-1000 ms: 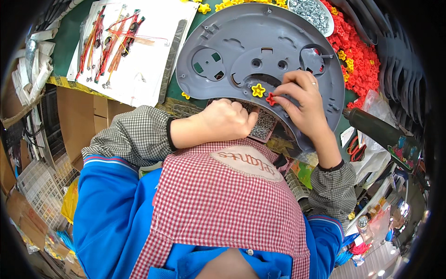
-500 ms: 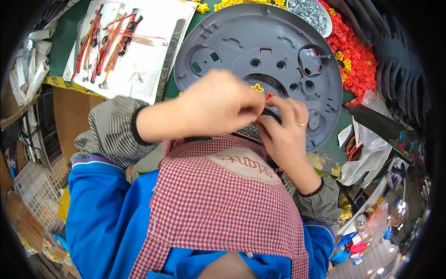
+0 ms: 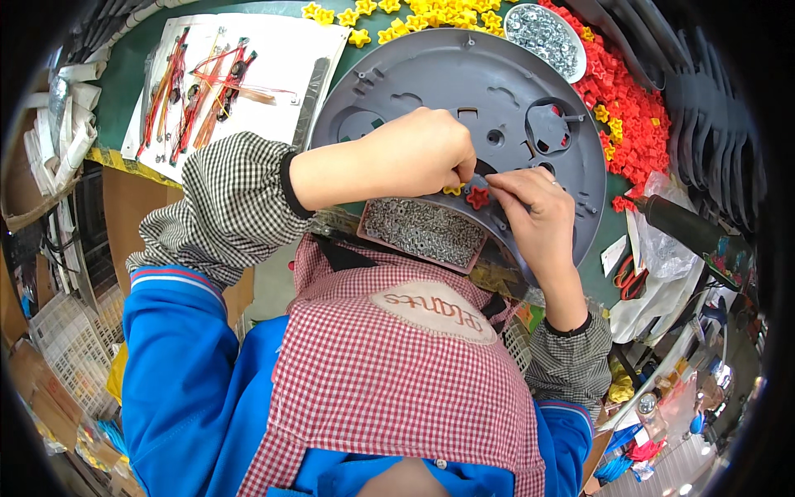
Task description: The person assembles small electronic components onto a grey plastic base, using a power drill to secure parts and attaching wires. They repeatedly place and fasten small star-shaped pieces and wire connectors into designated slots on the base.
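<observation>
A large round grey plastic shell (image 3: 431, 70) with holes and posts lies before me. At its near side sit a yellow star-shaped piece (image 3: 453, 190) and, right of it, a red star-shaped piece (image 3: 478, 197). My left hand (image 3: 418, 153) is closed over the shell, its fingertips pinched just above the yellow star; what they hold is hidden. Beside the red star, my right hand (image 3: 538, 207) has thumb and forefinger pressed together at the shell, on something too small to name. Below the shell's near edge, a pinkish tray (image 3: 469, 267) holds many small metal parts.
Loose yellow stars (image 3: 447, 15) and a heap of red stars (image 3: 621, 116) lie behind and right. A white bowl (image 3: 580, 62) holds metal parts. Wired parts rest on a white board (image 3: 286, 50) at left. A dark-handled tool (image 3: 687, 224) and red-handled cutters (image 3: 633, 282) lie right.
My hands have moved apart slightly, the right one to the right. The shell's near edge sits differently, with both stars lower in view. The tray of metal parts shows much more.
</observation>
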